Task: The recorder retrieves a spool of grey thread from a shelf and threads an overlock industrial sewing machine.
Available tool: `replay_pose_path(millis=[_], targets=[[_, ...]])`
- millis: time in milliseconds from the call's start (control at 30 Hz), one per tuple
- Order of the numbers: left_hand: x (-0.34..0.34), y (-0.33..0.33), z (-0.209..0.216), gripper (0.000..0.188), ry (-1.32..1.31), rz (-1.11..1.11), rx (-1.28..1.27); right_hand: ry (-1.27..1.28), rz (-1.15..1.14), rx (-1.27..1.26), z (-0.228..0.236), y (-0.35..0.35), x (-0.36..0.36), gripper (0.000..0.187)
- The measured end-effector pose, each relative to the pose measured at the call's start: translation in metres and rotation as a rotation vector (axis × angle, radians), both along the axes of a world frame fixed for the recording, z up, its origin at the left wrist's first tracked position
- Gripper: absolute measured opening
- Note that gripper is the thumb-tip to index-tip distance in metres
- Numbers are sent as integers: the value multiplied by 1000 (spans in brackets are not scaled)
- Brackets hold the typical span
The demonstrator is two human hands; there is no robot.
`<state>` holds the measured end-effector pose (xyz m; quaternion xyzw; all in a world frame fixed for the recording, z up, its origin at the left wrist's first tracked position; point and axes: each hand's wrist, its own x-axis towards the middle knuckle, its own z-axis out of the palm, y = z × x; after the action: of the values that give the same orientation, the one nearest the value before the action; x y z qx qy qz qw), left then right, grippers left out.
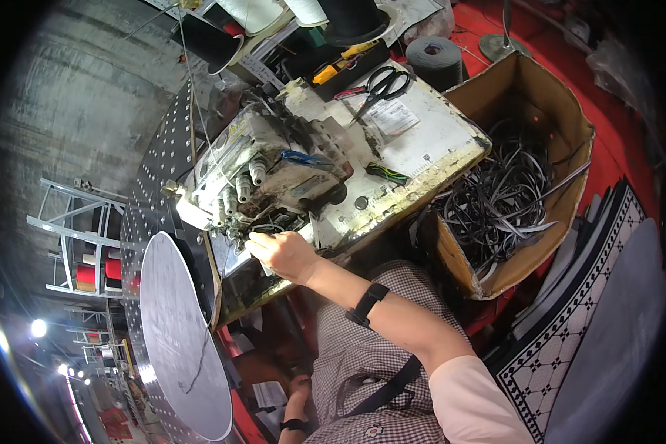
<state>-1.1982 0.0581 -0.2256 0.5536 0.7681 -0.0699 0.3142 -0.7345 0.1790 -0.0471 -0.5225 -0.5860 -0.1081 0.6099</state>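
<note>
One right hand (283, 254) pinching at sewing machine (274, 174), brown cardboard box (540, 96) beside, left hand (300, 386) unclear.

Sewing machine (274, 177) on table (429, 148), scissors (381, 85) behind it, box (547, 111) of strips (496, 200) right of table, right hand (285, 255) at machine front

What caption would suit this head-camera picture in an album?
A person's right hand reaches into a worn sewing machine, scissors on the table and a cardboard box of strips alongside.
</note>
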Motion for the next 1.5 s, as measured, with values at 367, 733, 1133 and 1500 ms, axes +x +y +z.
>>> replay_pose_path(millis=[367,733,1133,1500], targets=[[7,-2,6,18,-45,19,-6,-25,9,-37,0,2,0,16],[9,-2,6,15,12,-10,14,-44,4,-36,0,2,-2,19],[23,-5,20,16,-13,-56,37,-37,35,-52,1,5,-7,22],[32,-10,27,17,67,-119,40,31,73,-48,0,5,-7,18]])
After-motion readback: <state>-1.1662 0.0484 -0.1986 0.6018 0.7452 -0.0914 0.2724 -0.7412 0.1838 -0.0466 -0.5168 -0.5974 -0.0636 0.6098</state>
